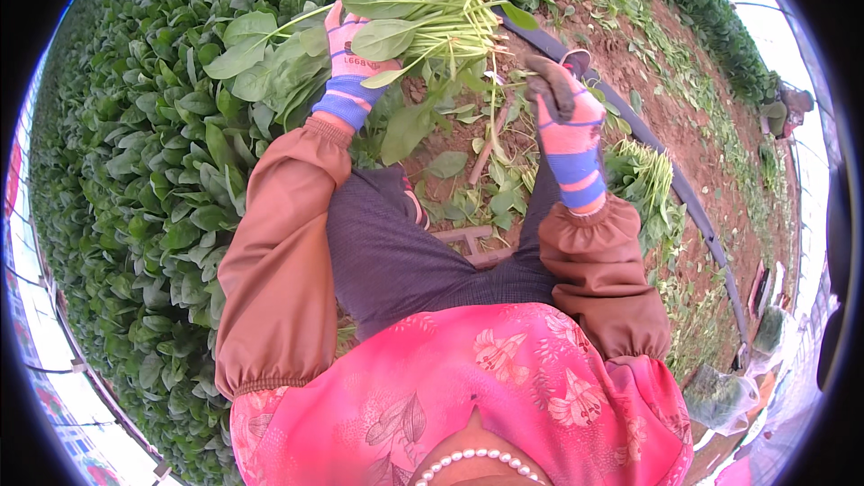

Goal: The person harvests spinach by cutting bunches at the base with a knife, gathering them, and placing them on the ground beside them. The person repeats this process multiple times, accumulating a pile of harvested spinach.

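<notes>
My left hand [358,54], in a pink and blue knitted glove, is closed around a bunch of leafy greens like spinach [439,20], its cut stems pointing right. Just right of those stem ends is my right hand [567,98], in a similar glove with dark, soiled fingers. A pair of thin stems reaches its bent fingertips, and a curved metal piece [576,62] shows beside them; whether the fingers hold it is hidden. A pile of cut greens [641,175] lies to the right of my right wrist.
Dense growing greens [155,216] fill the left side. A dark hose [695,216] curves over the soil at right, which is strewn with loose leaves. Between my legs stands a low frame [472,243]. Clear plastic bags of greens [719,395] lie at lower right; a person [786,111] is far right.
</notes>
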`<state>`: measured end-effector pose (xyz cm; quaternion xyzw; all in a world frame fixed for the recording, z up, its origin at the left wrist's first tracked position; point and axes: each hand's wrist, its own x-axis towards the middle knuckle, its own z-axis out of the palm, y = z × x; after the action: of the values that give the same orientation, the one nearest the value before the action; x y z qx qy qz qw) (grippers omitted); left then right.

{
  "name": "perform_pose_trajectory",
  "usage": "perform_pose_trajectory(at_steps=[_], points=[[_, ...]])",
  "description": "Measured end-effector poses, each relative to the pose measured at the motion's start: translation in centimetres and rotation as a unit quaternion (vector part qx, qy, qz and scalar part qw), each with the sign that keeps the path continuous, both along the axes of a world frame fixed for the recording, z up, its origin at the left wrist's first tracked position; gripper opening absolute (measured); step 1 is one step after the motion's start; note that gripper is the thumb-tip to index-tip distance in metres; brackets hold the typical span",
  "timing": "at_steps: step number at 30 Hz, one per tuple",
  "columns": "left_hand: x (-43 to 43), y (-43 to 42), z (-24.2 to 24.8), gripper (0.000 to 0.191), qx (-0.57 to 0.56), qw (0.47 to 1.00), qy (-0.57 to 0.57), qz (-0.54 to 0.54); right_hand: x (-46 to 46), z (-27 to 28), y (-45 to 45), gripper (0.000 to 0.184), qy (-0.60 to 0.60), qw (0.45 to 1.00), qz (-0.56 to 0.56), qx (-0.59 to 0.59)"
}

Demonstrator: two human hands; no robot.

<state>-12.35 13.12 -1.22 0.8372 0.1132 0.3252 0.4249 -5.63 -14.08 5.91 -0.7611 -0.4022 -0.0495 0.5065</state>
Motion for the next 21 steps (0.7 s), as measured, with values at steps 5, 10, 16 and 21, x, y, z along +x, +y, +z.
perform_pose_trajectory(at_steps=[5, 10, 16, 21], points=[[-0.8, -0.2, 1.3, 0.039, 0.437, 0.877, 0.107, 0.172, 0.5, 1.4, -1.6, 0.026, 0.015, 0.997, 0.036, -0.07], [-1.5, -0.9, 2.2, 0.035, 0.429, 0.886, 0.096, 0.148, 2.3, 1.8, 1.8, 0.091, -0.084, 0.995, -0.041, -0.037], [-1.7, -1.1, 1.4, 0.037, 0.476, 0.865, 0.091, 0.132, 4.1, 0.0, 6.6, 0.083, -0.21, 0.972, -0.024, -0.098], [-0.9, -0.9, 1.2, 0.037, 0.383, 0.911, 0.079, 0.129, 4.7, -1.4, 8.8, 0.069, -0.127, 0.984, -0.054, -0.11]])
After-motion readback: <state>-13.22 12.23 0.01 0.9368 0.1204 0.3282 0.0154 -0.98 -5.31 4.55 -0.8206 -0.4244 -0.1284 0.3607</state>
